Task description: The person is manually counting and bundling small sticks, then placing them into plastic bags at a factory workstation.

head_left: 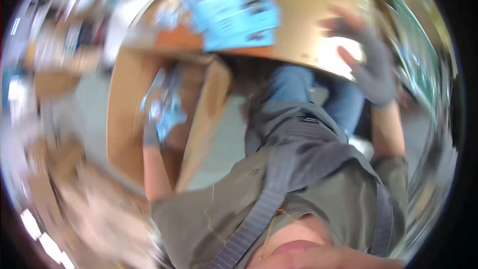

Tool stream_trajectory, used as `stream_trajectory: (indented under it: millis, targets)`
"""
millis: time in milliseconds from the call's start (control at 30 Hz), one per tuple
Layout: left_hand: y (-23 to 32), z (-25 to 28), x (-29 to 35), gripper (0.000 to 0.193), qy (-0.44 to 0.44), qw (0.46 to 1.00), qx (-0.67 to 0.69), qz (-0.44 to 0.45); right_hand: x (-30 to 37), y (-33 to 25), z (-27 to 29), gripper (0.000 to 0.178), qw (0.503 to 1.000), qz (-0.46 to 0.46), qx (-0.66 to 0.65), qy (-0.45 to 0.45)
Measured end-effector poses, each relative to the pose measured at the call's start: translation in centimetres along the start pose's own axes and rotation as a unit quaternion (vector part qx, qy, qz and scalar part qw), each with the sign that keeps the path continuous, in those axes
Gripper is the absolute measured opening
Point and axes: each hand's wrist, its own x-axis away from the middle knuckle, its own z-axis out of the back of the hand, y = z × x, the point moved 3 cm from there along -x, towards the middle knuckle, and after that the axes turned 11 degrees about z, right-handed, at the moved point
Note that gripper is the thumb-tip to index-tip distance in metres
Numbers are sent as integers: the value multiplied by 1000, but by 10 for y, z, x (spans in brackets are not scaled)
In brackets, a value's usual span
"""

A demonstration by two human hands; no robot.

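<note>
My left hand (151, 133), in a grey glove, reaches down into an open cardboard box (213, 94) to the left of my legs. Blue-and-clear packets (168, 112) lie at its fingers inside the box. Motion blur smears those fingers, so I cannot make out whether they grip a packet. Over the right part of the table (303, 27), my right hand (372, 67) is raised in a fingerless grey glove. Its fingers are spread and hold nothing. Light blue printed packets (236, 17) lie in an overlapping pile on the table, left of that hand.
Small clear, bluish items (169, 15) sit at the table's left end, beside the blue pile. A green rack-like panel (416, 45) stands at the far right. Blurred cardboard (57, 82) and other clutter fill the left side. The table's front edge runs above my knees.
</note>
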Motion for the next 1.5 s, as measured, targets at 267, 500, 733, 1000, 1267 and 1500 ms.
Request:
stream_trajectory:
  millis: [267, 500, 733, 1000, 1267, 1500]
  targets:
    - [5, -37, -66, 41, -16, 933, -336, 127, 101, 32, 8, 38, 992, -53, 106, 43]
    - [116, -105, -28, 38, 66, 918, -380, -91, 193, 89, 16, 27, 946, -205, 234, 94]
    - [75, -307, 54, 35, -42, 703, -488, -516, 251, 95, 64, 23, 928, -269, 232, 109]
    - [-103, -577, 50, 26, -293, 740, -572, -198, 357, 117, 87, 28, 911, -331, 133, 205]
    - [-117, -711, -76, 63, -57, 546, -603, -579, 338, 184, 107, 74, 897, -203, 362, 155]
    - [-143, -758, -114, 71, -58, 522, -583, -620, 254, 316, 168, 115, 929, -161, 306, 136]
